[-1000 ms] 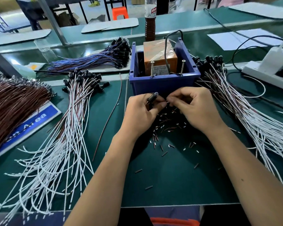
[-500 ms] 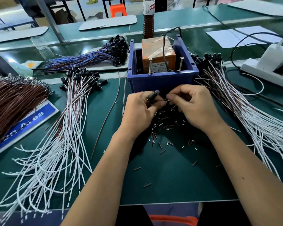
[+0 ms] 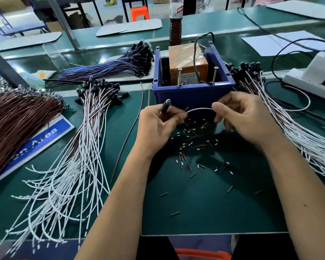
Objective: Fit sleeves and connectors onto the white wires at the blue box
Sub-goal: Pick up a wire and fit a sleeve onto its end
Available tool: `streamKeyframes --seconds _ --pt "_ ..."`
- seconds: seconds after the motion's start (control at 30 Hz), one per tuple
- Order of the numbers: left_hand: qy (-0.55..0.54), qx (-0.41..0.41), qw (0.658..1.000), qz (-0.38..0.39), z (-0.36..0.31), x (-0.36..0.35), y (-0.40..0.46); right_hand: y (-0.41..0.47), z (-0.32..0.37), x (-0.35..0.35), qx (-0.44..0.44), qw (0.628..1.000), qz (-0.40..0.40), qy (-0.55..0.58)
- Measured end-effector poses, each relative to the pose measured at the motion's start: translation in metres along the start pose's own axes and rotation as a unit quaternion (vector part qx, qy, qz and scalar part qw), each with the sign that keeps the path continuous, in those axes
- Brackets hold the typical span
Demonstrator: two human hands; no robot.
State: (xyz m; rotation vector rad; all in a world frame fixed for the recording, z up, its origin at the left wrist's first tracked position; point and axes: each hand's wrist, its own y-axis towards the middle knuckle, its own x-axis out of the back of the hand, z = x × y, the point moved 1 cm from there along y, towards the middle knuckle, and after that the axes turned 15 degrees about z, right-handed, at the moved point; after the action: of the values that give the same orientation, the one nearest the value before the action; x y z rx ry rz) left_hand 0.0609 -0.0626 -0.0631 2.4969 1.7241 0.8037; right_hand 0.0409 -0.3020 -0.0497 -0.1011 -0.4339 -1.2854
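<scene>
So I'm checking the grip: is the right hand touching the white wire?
Touching. The head view shows the right hand pinching the arched white wire at its right end.

wire bundles [image 3: 79, 147] left and right [image 3: 289, 117] of box [image 3: 193, 94]

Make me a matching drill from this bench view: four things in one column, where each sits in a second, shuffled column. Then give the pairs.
Things
1. blue box
2. brown bottle
3. blue-wire bundle
4. white wire

Places
A. arched between left hand and right hand
B. behind the box, far side
C. back left of the box
D. just beyond both hands, orange block inside

Pairs: 1-D, 2-B, 3-C, 4-A
</scene>
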Motion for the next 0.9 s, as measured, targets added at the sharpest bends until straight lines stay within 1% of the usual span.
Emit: streamKeyframes --seconds 0.1,0.2,0.23,0.27,0.33,0.4,0.43,0.5,0.57,0.63,0.7,0.77,0.83,0.9 --pt "-0.033 -0.02 0.999 -0.029 0.0 0.004 -0.001 -0.002 -0.003 0.01 -0.02 0.999 0.041 0.028" --pt "-0.085 -0.032 0.994 -0.059 -0.007 0.006 -0.002 -0.004 -0.003 0.016 -0.023 0.999 0.026 0.025" --pt "-0.102 -0.038 0.993 -0.054 -0.01 0.006 -0.001 -0.004 -0.001 0.015 -0.017 0.999 0.024 0.012" --pt "-0.114 -0.045 0.992 -0.036 -0.013 0.006 -0.001 -0.004 0.001 0.013 -0.01 1.0 0.027 -0.005" --pt "-0.11 -0.058 0.992 0.028 -0.016 0.003 0.0 -0.003 0.005 0.006 0.003 0.999 0.036 -0.032" --pt "-0.058 -0.062 0.993 0.085 -0.017 -0.006 0.001 -0.001 0.008 -0.001 0.013 0.997 0.049 -0.051" --pt "-0.029 -0.06 0.993 0.096 -0.017 -0.01 0.001 -0.001 0.009 -0.004 0.014 0.997 0.058 -0.055" --pt "0.011 -0.066 0.994 0.088 -0.016 -0.016 0.003 0.0 0.009 -0.007 0.013 0.995 0.076 -0.058" --pt "0.019 -0.074 0.995 0.065 -0.014 -0.015 0.004 -0.001 0.009 -0.005 0.019 0.995 0.077 -0.055" --pt "0.012 -0.075 0.996 0.036 -0.012 -0.01 0.004 -0.003 0.006 0.002 0.015 0.998 0.057 -0.019" --pt "-0.002 -0.074 0.997 0.001 -0.01 -0.004 0.002 -0.004 0.001 0.011 -0.011 0.999 0.03 0.04" --pt "-0.008 -0.067 0.997 -0.023 -0.009 -0.002 0.002 -0.005 -0.003 0.016 -0.031 0.997 0.001 0.07" --pt "-0.008 -0.062 0.998 -0.023 -0.009 -0.003 0.002 -0.004 -0.003 0.015 -0.033 0.996 -0.016 0.078" --pt "0.008 -0.068 0.998 0.003 -0.009 -0.009 0.003 -0.003 0.0 0.01 -0.03 0.998 0.007 0.06"
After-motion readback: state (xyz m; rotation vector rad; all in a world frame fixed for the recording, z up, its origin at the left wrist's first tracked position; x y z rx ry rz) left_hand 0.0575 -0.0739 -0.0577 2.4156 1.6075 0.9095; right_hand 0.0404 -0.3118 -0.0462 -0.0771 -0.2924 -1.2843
